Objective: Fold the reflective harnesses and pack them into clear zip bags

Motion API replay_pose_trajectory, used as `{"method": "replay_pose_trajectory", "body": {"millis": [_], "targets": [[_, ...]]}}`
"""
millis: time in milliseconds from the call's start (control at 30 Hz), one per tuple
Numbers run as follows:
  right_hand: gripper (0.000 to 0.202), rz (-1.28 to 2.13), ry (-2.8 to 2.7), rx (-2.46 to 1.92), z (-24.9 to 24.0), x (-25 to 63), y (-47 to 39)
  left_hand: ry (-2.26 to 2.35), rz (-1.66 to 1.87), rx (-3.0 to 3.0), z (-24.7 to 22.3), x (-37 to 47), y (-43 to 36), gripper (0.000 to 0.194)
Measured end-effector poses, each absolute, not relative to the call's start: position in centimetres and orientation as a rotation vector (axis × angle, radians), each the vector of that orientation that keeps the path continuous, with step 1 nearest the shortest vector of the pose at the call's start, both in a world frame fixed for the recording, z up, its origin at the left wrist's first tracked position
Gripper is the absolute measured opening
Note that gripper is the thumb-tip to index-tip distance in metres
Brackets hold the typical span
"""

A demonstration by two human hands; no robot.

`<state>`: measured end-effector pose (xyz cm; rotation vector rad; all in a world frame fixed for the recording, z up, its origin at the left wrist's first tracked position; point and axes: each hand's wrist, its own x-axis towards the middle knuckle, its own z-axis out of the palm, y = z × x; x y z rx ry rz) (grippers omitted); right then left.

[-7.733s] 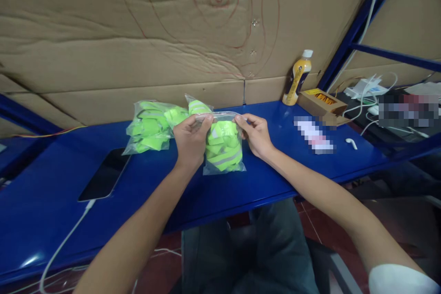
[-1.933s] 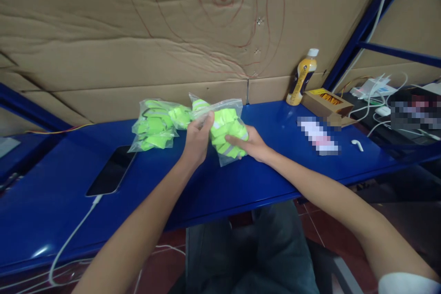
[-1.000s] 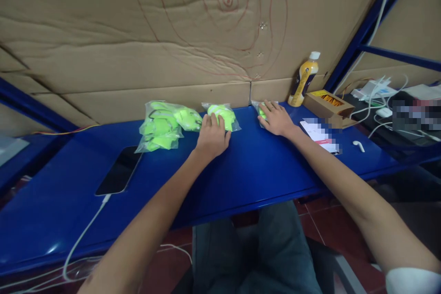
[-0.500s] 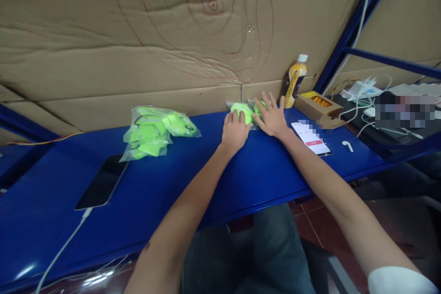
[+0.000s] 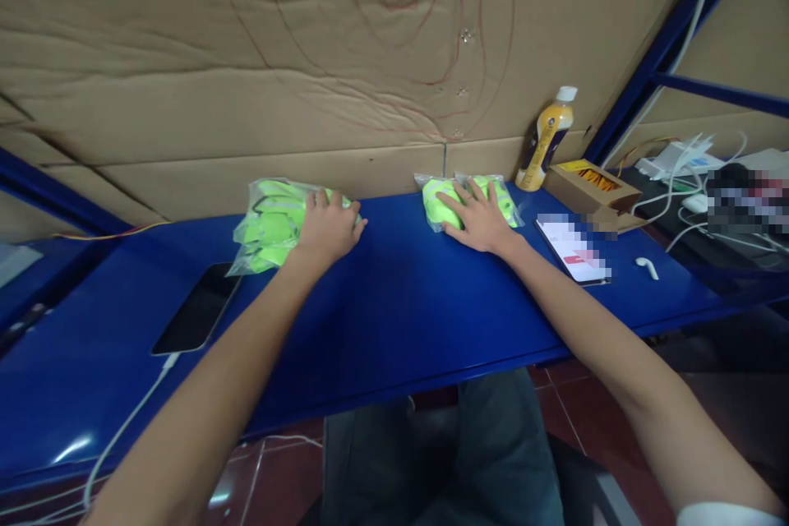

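Observation:
Neon-green items in clear plastic bags [image 5: 271, 222] lie in a pile on the left part of the blue table. My left hand [image 5: 331, 226] rests on the right end of this pile, fingers bent over the bag, thumb apart. Farther right, two more bagged green bundles [image 5: 436, 205] sit side by side against the cardboard wall. My right hand [image 5: 481, 218] lies across both of them with its fingers spread, palm down.
On the right stand a yellow bottle [image 5: 547, 140] and an open cardboard box [image 5: 595, 193], with a lit phone [image 5: 570, 251] and a white earbud [image 5: 647, 267] nearer. A dark phone [image 5: 198, 308] on a white cable lies left on the table [image 5: 382, 320].
My left hand has moved left from the right-hand bundles onto the left pile. My right hand stays spread on the right-hand bundles. The view has shifted slightly.

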<state>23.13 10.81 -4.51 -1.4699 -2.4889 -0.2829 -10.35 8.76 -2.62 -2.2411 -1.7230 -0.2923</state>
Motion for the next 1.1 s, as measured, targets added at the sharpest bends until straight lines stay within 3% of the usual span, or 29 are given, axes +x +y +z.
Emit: {"method": "replay_pose_trajectory", "body": {"millis": [233, 367, 667, 800, 933, 1033, 1100], "targets": [[0.073, -0.321, -2.464, -1.483, -4.7, 23.0, 10.6, -1.619, -0.820, -2.448, -5.7, -3.8, 9.8, 0.068], [0.074, -0.323, -2.478, -1.486, -4.8, 23.1, 10.7, -1.490, -0.750, -2.638, -6.9, -1.2, 11.0, 0.080], [0.073, -0.323, -2.477, -1.463, -4.6, 23.3, 10.8, -1.552, -0.621, -2.539, -4.2, -4.1, 9.1, 0.078], [0.073, -0.338, -2.481, -1.447, -4.7, 23.5, 11.0, -1.863, -0.615, -2.080, 0.2, -7.6, 7.3, 0.086], [0.075, -0.324, -2.488, -1.463, -4.9, 23.5, 11.3, -2.379, -0.207, -1.843, 2.0, -12.3, 6.9, 0.103], [0.075, -0.313, -2.478, -1.468, -5.0, 23.4, 11.2, -2.316, -0.083, -1.858, 1.8, -13.9, 6.3, 0.078], [0.074, -0.307, -2.472, -1.466, -4.9, 23.3, 11.2, -2.227, -0.184, -1.829, 1.8, -13.7, 5.7, 0.062]]}}
